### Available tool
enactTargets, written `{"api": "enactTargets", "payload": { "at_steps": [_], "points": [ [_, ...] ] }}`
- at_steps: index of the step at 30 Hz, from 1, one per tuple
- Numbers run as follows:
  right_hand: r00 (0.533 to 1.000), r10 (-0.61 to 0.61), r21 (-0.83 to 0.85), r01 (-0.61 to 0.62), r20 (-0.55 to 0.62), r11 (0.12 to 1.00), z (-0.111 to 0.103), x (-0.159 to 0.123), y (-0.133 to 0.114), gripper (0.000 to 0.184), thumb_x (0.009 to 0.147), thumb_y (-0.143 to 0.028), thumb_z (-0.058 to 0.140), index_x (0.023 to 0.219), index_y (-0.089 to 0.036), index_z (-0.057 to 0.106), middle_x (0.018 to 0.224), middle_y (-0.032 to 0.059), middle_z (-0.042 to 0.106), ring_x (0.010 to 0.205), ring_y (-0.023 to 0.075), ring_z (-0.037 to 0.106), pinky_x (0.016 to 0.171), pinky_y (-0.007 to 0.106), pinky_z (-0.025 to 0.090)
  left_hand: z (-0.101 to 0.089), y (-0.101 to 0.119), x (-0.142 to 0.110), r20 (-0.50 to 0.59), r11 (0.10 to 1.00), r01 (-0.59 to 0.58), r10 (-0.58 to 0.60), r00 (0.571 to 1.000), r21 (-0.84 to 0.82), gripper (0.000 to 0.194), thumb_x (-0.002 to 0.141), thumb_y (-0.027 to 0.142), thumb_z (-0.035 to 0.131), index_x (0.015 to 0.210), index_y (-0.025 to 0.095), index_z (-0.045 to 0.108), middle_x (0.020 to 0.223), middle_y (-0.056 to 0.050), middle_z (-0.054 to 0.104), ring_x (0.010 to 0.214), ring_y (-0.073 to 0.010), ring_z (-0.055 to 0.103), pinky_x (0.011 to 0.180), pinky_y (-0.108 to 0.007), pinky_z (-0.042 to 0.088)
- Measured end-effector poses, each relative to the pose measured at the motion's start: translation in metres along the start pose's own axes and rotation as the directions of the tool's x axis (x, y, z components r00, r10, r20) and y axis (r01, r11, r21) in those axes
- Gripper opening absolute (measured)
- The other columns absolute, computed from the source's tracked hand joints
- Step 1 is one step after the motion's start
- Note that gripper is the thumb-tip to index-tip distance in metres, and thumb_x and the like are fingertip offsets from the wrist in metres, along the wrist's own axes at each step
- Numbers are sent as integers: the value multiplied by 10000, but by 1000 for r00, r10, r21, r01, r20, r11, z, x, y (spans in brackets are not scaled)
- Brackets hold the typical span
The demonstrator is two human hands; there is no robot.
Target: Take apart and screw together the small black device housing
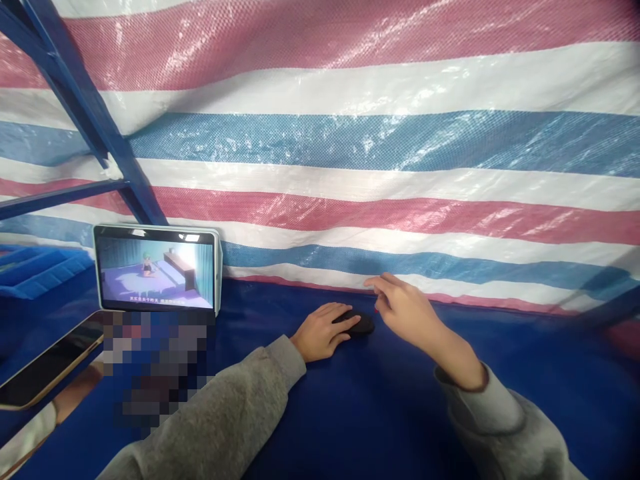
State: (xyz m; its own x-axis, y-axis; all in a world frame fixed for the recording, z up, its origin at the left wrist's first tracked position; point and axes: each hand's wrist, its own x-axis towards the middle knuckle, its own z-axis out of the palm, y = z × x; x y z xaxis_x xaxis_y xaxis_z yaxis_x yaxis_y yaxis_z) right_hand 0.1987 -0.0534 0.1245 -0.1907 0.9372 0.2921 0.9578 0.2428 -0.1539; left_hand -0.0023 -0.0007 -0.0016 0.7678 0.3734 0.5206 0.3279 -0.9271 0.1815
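Okay, left hand (320, 333)?
– Fingers apart over a rounded black mouse (364, 325) on the blue tabletop (350, 413).
– Right hand (406, 310)?
– Raised just beside the mouse, fingers curled; can't tell if tips meet.

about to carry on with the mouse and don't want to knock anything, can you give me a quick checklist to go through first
1. Left hand at the mouse: ok, its fingers reach over one end.
2. Mouse down on the blue table: ok, it looks to lie flat.
3. Right hand clear of the mouse: cannot tell, it is raised close by and one view does not settle the gap.
4. Right fingers free of small items: cannot tell, a red speck shows beneath them, held or not.
5. Tablet standing: ok, upright with a picture on screen.
6. Phone away from both hands: ok, off to the left.
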Motion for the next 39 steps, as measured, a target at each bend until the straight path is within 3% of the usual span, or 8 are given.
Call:
{"api": "enactTargets", "payload": {
  "at_steps": [5,9,13,18,21,25,33,39],
  "points": [
    [1000,1,-12,-1,-17,1000,2,0,0,307,900,-153,383,1071,-208,633,877,32,664,708,157,611,662,261,390,1,0,0,-2,1000,3,-3,1000,-4,396,977,327,446,1360,236,491,1372,-103,509,1269,-247,483,1089,-468,390],
    [1000,-21,-11,21,-12,1000,3,0,-1,314,847,-109,425,1069,-203,627,953,40,646,734,154,617,666,254,393,1,0,-1,-3,1000,7,-7,1000,-6,395,978,329,443,1362,246,488,1376,-96,507,1276,-246,477,1090,-467,390],
    [1000,-20,12,20,-20,1000,5,0,-1,278,909,-167,393,1060,-211,622,952,31,641,645,130,596,637,256,392,0,0,-1,6,1000,7,-7,1000,-2,397,978,329,446,1360,234,491,1376,-102,506,1278,-243,474,1098,-460,379],
    [999,-22,13,22,-25,1000,6,-1,-2,302,852,-123,440,1086,-204,613,986,40,633,735,154,618,658,260,401,-1,1,0,4,1000,2,-2,1000,-6,393,978,328,447,1355,232,498,1372,-106,508,1279,-245,473,1096,-458,383],
    [1000,11,42,-10,-23,999,5,-1,-2,269,889,-175,435,1089,-199,613,973,43,640,699,150,607,656,266,405,-1,1,0,6,1000,4,-4,1000,-6,392,978,328,445,1354,232,500,1371,-106,510,1273,-247,479,1095,-462,385],
    [1000,5,33,-4,-24,999,5,0,-1,331,830,-98,450,1104,-198,608,1004,48,639,737,152,609,670,258,407,-1,1,0,9,1000,7,-7,1000,-6,399,975,325,450,1363,239,488,1378,-100,503,1275,-248,476,1092,-465,386],
    [998,0,31,2,-59,1000,8,0,-1,315,824,-101,451,1074,-202,613,1011,52,640,735,162,612,663,266,418,-1,1,1,10,1000,15,-14,1000,-18,401,976,329,445,1369,253,480,1375,-94,509,1273,-250,481,1093,-467,386],
    [998,2,102,4,-66,995,10,1,1,273,901,-183,432,1125,-203,587,998,54,650,676,152,614,676,284,447,-1,1,1,18,999,20,-19,1000,-34,397,977,327,443,1365,255,483,1387,-88,500,1282,-245,473,1099,-466,377]
  ]
}}
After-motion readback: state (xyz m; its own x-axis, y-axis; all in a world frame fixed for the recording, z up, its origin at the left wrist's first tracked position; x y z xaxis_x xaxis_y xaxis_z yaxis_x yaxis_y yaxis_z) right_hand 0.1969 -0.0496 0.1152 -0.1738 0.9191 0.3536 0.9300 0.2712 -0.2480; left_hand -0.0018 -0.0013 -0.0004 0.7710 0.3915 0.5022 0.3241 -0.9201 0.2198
